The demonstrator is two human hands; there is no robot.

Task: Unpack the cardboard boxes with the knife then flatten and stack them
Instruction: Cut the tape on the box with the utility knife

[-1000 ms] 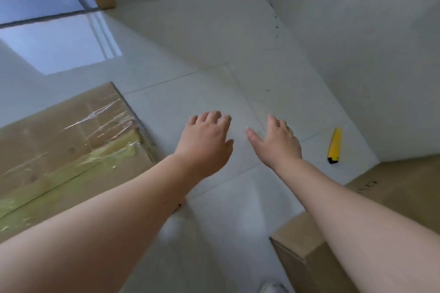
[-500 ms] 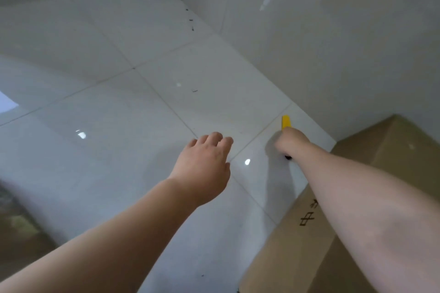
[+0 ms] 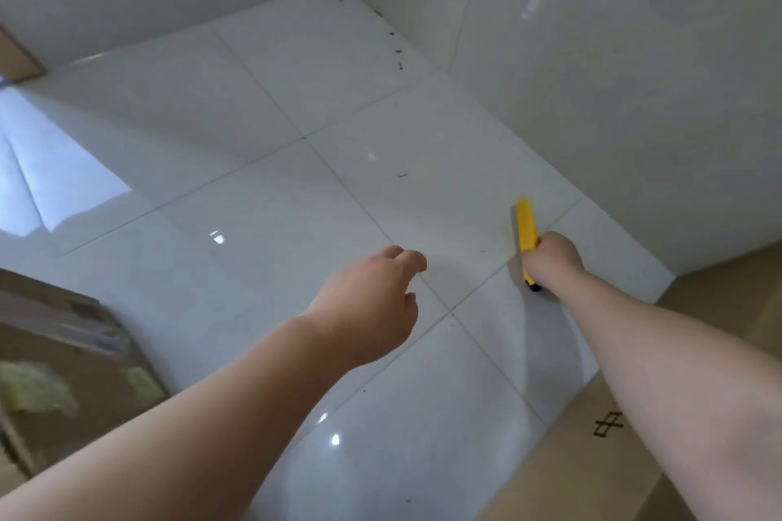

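Note:
A yellow utility knife [image 3: 526, 226] with a black end lies at the white tiled floor near the right wall. My right hand [image 3: 552, 262] grips its lower part, fingers curled round it, so only the yellow upper half and the black tip show. My left hand [image 3: 367, 309] hovers over the floor at mid-frame, fingers loosely curled, holding nothing. A taped cardboard box [image 3: 63, 368] sits at the left edge, blurred. A second brown cardboard box [image 3: 592, 461] with a black printed mark lies under my right forearm at the lower right.
The glossy tiled floor [image 3: 271, 250] spreads between the two boxes. White walls [image 3: 634, 97] close the corner at the right and back. A brown door frame piece [image 3: 17, 55] shows at the far left. Small dark specks dot the floor near the wall.
My right hand reached across to the yellow knife and closed round it. The view swung right then back left, bringing the taped box back into sight. My left hand stayed hovering.

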